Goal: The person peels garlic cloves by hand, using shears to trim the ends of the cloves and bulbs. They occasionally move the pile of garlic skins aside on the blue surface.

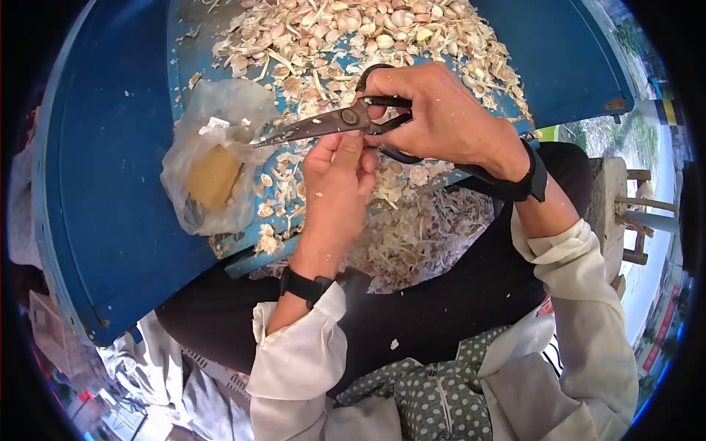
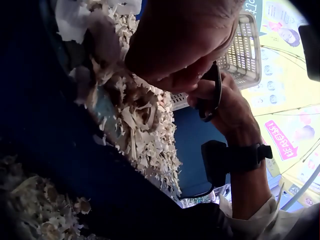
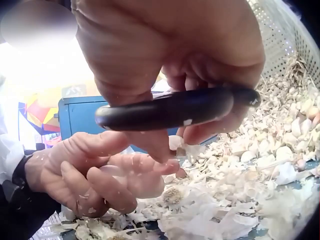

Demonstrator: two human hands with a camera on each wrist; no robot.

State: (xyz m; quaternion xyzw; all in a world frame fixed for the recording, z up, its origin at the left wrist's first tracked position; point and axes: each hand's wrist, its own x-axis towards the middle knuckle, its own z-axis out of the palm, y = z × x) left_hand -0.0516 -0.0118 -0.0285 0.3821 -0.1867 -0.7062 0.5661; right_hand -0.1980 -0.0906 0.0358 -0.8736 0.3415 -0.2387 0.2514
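Note:
My right hand [image 1: 448, 114] holds a pair of scissors [image 1: 305, 126] by the black handles, fingers through the loops. The dark blades point left, slightly parted, over my left hand [image 1: 334, 180]. Thumb and fingers of that left hand are drawn together just below the scissors' pivot. In the right wrist view, a pale garlic clove [image 3: 114, 171] shows among its curled fingers, partly hidden. Another whitish bit [image 3: 175, 142] sits where the fingertips of both hands meet, under the black handle [image 3: 165, 109]. A heap of garlic cloves [image 1: 382, 26] lies beyond the hands.
Garlic peel and stem scraps [image 1: 301, 84] litter the blue table [image 1: 118, 147]. A clear plastic bag [image 1: 180, 173] with a tan lump lies left of the hands. More peel [image 1: 419, 242] has gathered below the table edge, by the lap. A pale perforated basket [image 3: 280, 35] stands behind the garlic.

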